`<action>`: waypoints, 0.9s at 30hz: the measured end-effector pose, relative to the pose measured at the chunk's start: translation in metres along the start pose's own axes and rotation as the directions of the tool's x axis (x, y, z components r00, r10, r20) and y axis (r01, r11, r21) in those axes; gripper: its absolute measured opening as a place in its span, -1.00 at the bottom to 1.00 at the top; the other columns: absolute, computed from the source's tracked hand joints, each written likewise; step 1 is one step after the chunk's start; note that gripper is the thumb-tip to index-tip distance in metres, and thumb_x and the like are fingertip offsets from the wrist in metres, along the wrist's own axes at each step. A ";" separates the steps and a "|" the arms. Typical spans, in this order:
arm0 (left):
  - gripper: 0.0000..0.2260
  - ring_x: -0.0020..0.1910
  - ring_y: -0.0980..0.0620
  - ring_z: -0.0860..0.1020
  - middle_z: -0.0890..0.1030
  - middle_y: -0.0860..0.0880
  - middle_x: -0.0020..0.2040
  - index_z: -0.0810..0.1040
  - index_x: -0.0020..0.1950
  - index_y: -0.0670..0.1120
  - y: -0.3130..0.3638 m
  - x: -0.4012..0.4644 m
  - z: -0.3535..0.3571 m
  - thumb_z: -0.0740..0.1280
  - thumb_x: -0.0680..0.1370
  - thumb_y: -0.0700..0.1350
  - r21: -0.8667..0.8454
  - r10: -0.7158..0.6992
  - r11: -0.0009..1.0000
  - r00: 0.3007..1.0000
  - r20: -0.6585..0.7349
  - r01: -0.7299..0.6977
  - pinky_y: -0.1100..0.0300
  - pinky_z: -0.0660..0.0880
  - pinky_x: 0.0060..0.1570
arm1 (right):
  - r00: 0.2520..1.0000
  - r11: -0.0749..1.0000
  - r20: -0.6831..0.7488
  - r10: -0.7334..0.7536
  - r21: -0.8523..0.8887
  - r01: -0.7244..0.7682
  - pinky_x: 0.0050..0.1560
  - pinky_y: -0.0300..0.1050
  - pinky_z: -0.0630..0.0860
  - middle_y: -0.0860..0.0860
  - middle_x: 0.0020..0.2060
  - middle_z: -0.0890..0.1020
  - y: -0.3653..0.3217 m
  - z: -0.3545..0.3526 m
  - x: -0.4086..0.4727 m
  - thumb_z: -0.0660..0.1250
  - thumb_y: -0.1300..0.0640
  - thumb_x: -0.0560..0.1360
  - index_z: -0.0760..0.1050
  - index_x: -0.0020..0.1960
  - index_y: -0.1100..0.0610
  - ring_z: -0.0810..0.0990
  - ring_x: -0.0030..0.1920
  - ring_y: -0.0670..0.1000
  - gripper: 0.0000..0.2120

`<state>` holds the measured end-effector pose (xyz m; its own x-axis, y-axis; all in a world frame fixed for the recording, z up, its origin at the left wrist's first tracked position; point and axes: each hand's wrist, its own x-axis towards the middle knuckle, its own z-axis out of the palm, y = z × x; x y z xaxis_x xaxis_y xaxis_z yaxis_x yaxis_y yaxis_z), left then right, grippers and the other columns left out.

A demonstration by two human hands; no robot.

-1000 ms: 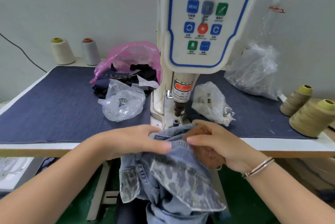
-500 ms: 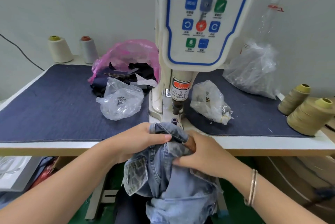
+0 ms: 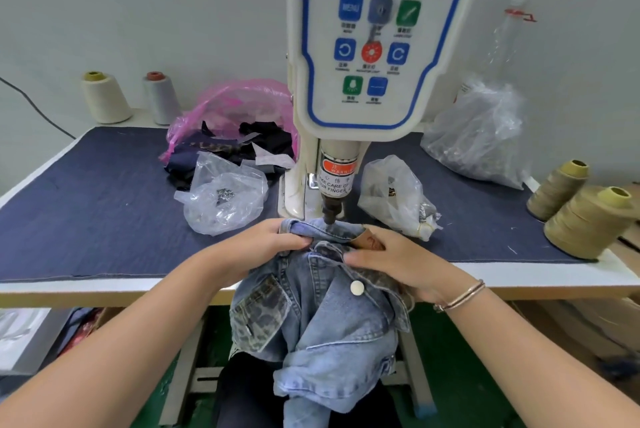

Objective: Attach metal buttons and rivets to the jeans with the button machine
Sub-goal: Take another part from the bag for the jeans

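Observation:
The white button machine stands at the table's middle, its dark punch pointing down onto the waistband of light blue jeans. The jeans hang over the front edge, with leopard-print pocket flaps and one white button on them. My left hand grips the waistband just left of the punch. My right hand holds the band on the right, over a brown leather patch. A clear bag of metal buttons lies left of the machine, another clear bag of metal parts right of it.
A dark denim mat covers the table. A pink bag of fabric scraps sits behind the left bag, a large clear bag at the back right. Thread cones stand at the back left and far right.
Both hands have pushed the jeans' waistband forward onto the machine base, so it now lies under the punch. The garment unfolded and the white button came into sight.

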<state>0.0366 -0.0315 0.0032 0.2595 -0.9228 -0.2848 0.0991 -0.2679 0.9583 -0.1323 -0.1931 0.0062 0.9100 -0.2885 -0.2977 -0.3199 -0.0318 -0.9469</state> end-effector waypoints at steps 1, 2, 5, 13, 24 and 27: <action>-0.80 0.10 -0.05 0.65 0.69 -0.07 0.10 0.63 0.14 -0.02 0.000 0.001 0.000 0.27 0.61 -0.20 -0.013 0.002 1.000 1.000 -0.012 -0.003 0.17 0.57 0.03 | 0.999 0.999 -0.036 -0.014 0.042 0.016 0.00 -0.10 0.58 0.05 -0.07 0.69 -0.001 -0.002 0.001 0.49 0.05 0.35 0.62 -0.05 -0.05 0.67 -0.04 0.02 -0.81; -0.81 0.08 -0.07 0.66 0.69 -0.10 0.09 0.64 0.12 -0.03 0.001 0.003 0.000 0.28 0.60 -0.20 -0.036 0.005 0.999 1.000 -0.030 -0.006 0.16 0.58 0.01 | 0.996 0.996 -0.084 -0.024 0.086 0.032 -0.08 -0.14 0.58 0.06 -0.13 0.70 -0.003 -0.003 0.003 0.48 0.08 0.38 0.64 -0.14 -0.05 0.68 -0.10 0.01 -0.92; -0.86 0.02 -0.13 0.67 0.69 -0.16 0.04 0.63 0.10 -0.09 0.006 0.011 0.002 0.32 0.58 -0.20 -0.101 -0.007 0.995 0.995 -0.102 -0.003 0.05 0.60 -0.01 | 0.981 0.974 -0.192 -0.032 0.213 0.073 -0.19 -0.20 0.59 0.04 -0.26 0.68 -0.010 -0.007 0.013 0.44 0.17 0.43 0.63 -0.31 -0.02 0.66 -0.22 -0.02 -0.83; -0.66 0.00 -0.11 0.68 0.70 -0.15 0.02 0.58 0.17 -0.17 0.005 0.018 0.005 0.43 0.41 -0.14 -0.158 0.082 0.982 0.985 -0.151 -0.106 0.10 0.62 -0.12 | 0.988 0.887 -0.157 -0.001 0.456 0.074 -0.26 -0.17 0.59 0.08 -0.30 0.65 -0.012 -0.008 0.027 0.43 0.18 0.38 0.52 -0.19 0.11 0.64 -0.30 0.01 -0.91; -0.86 -0.11 -0.01 0.70 0.72 -0.06 -0.08 0.68 -0.12 0.06 0.003 0.032 0.002 0.37 0.44 -0.15 -0.063 0.162 0.982 0.965 -0.204 -0.178 0.23 0.59 -0.23 | 0.998 0.864 -0.053 -0.014 -0.504 -0.015 0.06 -0.27 0.50 -0.12 0.04 0.62 -0.020 -0.017 0.019 0.51 -0.11 0.27 0.46 0.17 -0.03 0.58 0.04 -0.11 -0.48; -0.79 -0.15 0.06 0.68 0.72 -0.01 -0.12 0.67 -0.12 0.05 0.005 0.034 0.004 0.32 0.52 -0.23 -0.034 0.187 0.979 0.959 -0.215 -0.199 0.26 0.56 -0.24 | 0.993 0.982 -0.116 0.012 -0.188 -0.034 0.02 -0.22 0.56 0.03 -0.04 0.70 -0.023 -0.022 0.022 0.46 0.18 0.40 0.56 0.09 0.10 0.66 -0.02 0.03 -0.73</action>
<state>0.0420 -0.0648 -0.0017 0.4735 -0.8753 -0.0985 0.0779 -0.0698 0.9945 -0.1107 -0.2194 0.0236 0.8693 -0.3980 -0.2931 -0.3944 -0.2012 -0.8966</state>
